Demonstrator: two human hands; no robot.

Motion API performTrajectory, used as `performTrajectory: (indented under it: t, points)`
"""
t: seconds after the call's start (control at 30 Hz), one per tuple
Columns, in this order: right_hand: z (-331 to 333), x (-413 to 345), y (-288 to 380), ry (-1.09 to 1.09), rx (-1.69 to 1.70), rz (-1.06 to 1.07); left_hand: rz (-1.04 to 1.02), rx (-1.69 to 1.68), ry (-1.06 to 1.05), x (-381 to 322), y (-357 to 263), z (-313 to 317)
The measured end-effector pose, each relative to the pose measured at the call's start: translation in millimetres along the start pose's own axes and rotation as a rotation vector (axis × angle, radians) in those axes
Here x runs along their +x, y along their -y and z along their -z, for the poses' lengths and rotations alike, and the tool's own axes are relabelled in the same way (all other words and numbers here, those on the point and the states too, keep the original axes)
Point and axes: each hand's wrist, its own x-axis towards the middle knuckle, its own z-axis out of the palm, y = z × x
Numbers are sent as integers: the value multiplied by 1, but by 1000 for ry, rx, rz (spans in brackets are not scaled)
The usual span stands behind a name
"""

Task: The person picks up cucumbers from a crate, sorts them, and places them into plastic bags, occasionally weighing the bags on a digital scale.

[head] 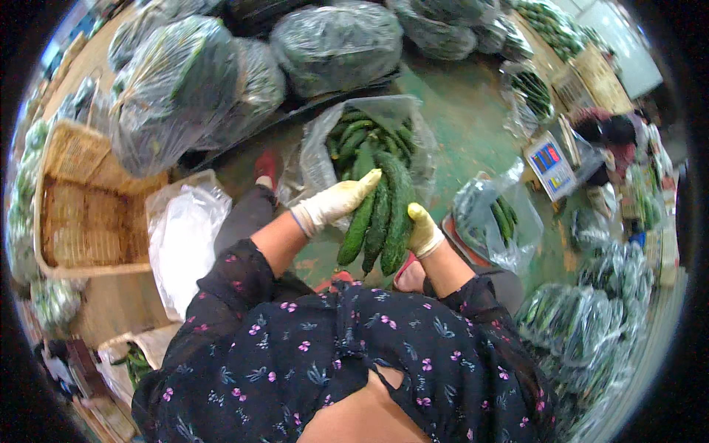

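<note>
Both hands wear pale gloves. My left hand [340, 200] grips a bunch of several long green cucumbers [378, 221] from the left, its thumb lying over the top. My right hand [424, 231] clasps the same bunch from the right side, near its lower part. The cucumbers point towards me, their far ends over the mouth of a clear plastic bag [319, 133]. Inside that bag, more cucumbers [354, 133] lie in a pile. The undersides of the held bunch and most of my fingers are hidden.
Large filled plastic bags [338, 50] stand beyond. At left are a tan plastic crate [94, 268] and white plastic sheets [185, 243]. On the right, a smaller bag of cucumbers [471, 205] sits near a digital scale display [552, 165]. Bagged vegetables [576, 321] fill the lower right; a person [615, 133] is beyond.
</note>
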Motion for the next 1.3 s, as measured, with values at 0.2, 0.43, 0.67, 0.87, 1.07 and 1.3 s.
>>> performTrajectory:
  t: [0.2,0.43,0.67,0.87,1.07,1.3]
  points:
    - [-10,-19,-6,-46,134,234,31,949,-127,9,-61,-51]
    - [-65,-135,85,-66,-216,835,-455,862,-60,78,-84,-120]
    - [32,-244,138,-397,-378,1183,-248,731,-52,152,-48,-160]
    - [111,-262,130,-503,-258,945,-194,881,-122,228,-30,-203]
    - [141,-250,132,-221,-73,411,-2,332,123,284,-21,-213]
    - [179,-244,169,-189,115,337,214,311,419,254,-25,-239]
